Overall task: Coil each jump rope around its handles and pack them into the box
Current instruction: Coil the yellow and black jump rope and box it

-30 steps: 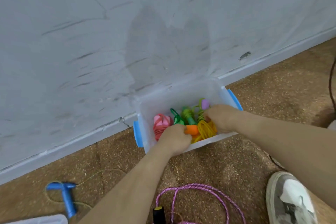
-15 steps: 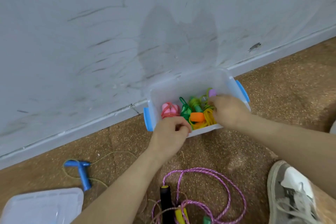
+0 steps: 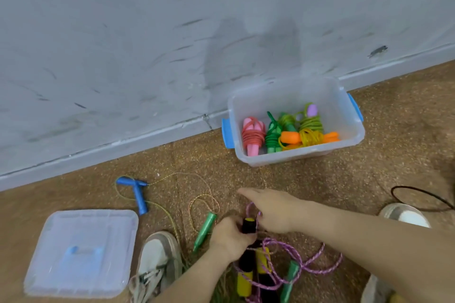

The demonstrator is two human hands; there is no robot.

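Observation:
The clear plastic box [image 3: 295, 158] with blue latches stands against the wall, holding several coiled ropes: pink [image 3: 252, 134], green [image 3: 272, 136], orange-handled yellow [image 3: 307, 138] and a purple-tipped one [image 3: 310, 118]. On the floor in front of me lies a loose purple rope [image 3: 310, 267] with black-and-yellow handles. My left hand [image 3: 229, 237] grips the top of one black-and-yellow handle [image 3: 248, 225]. My right hand [image 3: 273, 209] is just right of it, lower fingers curled at a loop of the purple rope, index finger stretched out to the left.
A blue-handled rope [image 3: 139, 194] and a green-handled rope [image 3: 205, 229] lie loose on the brown floor. The box lid [image 3: 81, 251] sits at lower left. My shoes [image 3: 157, 261] flank the ropes. A black cable [image 3: 418, 194] loops at right.
Both hands have left the box and come down to the purple rope on the floor. The left hand took hold of a black-and-yellow handle. My view tilted down and left.

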